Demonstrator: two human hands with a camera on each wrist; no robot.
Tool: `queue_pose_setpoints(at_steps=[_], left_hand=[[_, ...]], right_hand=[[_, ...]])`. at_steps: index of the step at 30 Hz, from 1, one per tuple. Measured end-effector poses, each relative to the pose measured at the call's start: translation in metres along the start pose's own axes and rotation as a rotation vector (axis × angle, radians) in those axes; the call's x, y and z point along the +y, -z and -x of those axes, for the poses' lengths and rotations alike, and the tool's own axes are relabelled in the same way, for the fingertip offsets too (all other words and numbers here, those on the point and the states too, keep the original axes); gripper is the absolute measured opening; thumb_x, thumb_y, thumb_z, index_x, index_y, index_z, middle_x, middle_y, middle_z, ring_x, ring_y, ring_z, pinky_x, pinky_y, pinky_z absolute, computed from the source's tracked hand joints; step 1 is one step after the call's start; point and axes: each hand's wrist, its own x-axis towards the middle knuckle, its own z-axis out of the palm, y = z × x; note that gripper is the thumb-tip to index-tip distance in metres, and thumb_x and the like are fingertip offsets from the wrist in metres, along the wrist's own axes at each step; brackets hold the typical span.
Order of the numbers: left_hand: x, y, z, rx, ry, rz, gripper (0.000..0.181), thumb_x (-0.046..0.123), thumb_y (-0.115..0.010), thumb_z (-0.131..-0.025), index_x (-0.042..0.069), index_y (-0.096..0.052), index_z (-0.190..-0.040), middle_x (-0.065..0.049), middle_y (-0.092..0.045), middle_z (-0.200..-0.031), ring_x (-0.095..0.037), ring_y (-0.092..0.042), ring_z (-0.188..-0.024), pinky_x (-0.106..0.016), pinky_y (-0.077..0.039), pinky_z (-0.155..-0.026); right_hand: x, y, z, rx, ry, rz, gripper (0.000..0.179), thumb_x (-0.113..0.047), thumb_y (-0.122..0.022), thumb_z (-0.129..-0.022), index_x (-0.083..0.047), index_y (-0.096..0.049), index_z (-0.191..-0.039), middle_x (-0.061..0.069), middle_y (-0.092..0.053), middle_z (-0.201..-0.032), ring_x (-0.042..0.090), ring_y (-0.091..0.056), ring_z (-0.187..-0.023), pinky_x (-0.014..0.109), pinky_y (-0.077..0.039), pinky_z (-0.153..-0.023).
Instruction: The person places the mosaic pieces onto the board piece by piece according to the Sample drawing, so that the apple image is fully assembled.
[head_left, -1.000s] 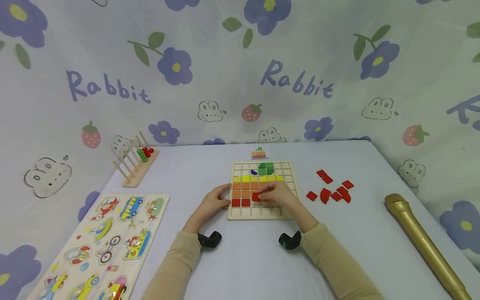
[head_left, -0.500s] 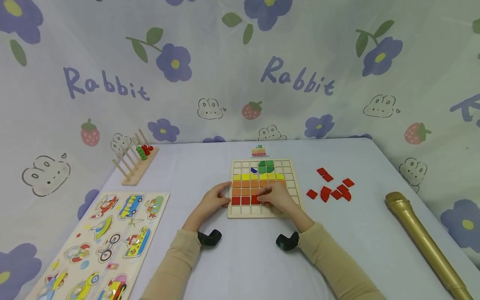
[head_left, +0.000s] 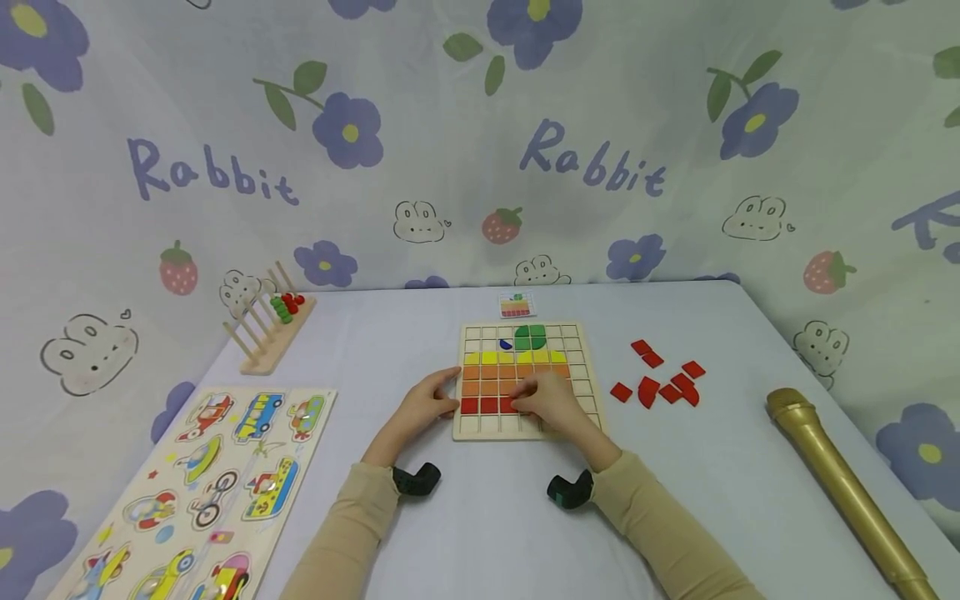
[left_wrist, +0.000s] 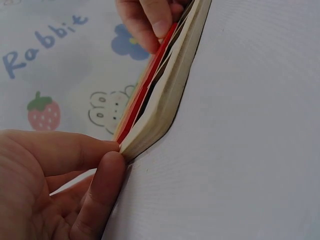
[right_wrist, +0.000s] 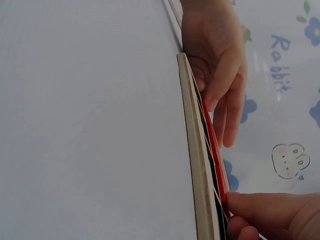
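Note:
A wooden grid board point(head_left: 480, 429) lies flat on the table, bearing a blue piece, green pieces and rows of yellow and orange. Below them runs a row of red square tiles point(head_left: 478, 406). My left hand point(head_left: 422, 408) rests against the board's left edge, thumb and index finger apart. My right hand point(head_left: 553, 404) pinches a red square tile point(head_left: 506, 404) at the third place in that row, its fingers hiding part of the tile. In the right wrist view, the right thumb and fingers point(right_wrist: 265, 212) meet at the red tile's edge.
Several loose red pieces point(head_left: 670, 392) lie right of the board. A small pattern card point(head_left: 516, 305) sits behind it. At left are a vehicle puzzle board point(head_left: 225, 483) and a pegged wooden stand point(head_left: 277, 333); at far right, a gold microphone point(head_left: 840, 483).
My right hand has lowered the red tile onto the grid, beside the red tiles at left, and shifted slightly left and down. The left hand has stayed at the board's edge.

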Motion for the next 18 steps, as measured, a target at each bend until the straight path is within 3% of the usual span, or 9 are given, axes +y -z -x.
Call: queue_pose_setpoints(at_steps=[5,9,14,18], left_hand=[[0.0,0.001,0.0,0.003,0.003,0.008,0.058,0.008,-0.063,-0.083,0.01,-0.044,-0.138,-0.007,-0.056,-0.074,-0.013,-0.053,-0.064,-0.025,-0.042,-0.06],[0.0,0.001,0.001,0.005,0.018,0.012,0.058,0.008,-0.063,-0.083,0.01,-0.044,-0.138,-0.007,-0.055,-0.073,-0.014,-0.053,-0.063,-0.026,-0.042,-0.059],[-0.001,0.0,0.002,0.007,0.025,0.015,0.058,0.009,-0.064,-0.082,0.011,-0.045,-0.138,-0.007,-0.055,-0.072,-0.014,-0.053,-0.062,-0.026,-0.041,-0.059],[0.0,-0.001,0.002,0.004,0.012,0.014,0.058,0.009,-0.064,-0.083,0.011,-0.045,-0.138,-0.006,-0.056,-0.073,-0.014,-0.053,-0.063,-0.026,-0.042,-0.06]], right_hand=[[-0.002,0.003,0.0,-0.009,0.022,-0.034,0.008,-0.008,-0.074,-0.076,-0.008,-0.069,-0.082,0.003,-0.06,-0.073,0.015,-0.052,-0.066,0.023,-0.044,-0.055],[0.0,0.018,-0.004,0.005,-0.011,-0.116,0.016,-0.009,-0.073,-0.077,-0.006,-0.069,-0.092,0.006,-0.061,-0.08,0.015,-0.055,-0.062,0.023,-0.047,-0.055],[0.014,0.064,-0.01,0.058,-0.01,-0.126,0.026,-0.01,-0.069,-0.081,0.0,-0.065,-0.105,0.012,-0.062,-0.09,0.017,-0.058,-0.063,0.027,-0.05,-0.059],[0.036,0.105,-0.012,0.161,-0.029,-0.093,0.031,-0.013,-0.067,-0.083,0.001,-0.063,-0.11,0.013,-0.063,-0.095,0.021,-0.06,-0.074,0.026,-0.05,-0.06]])
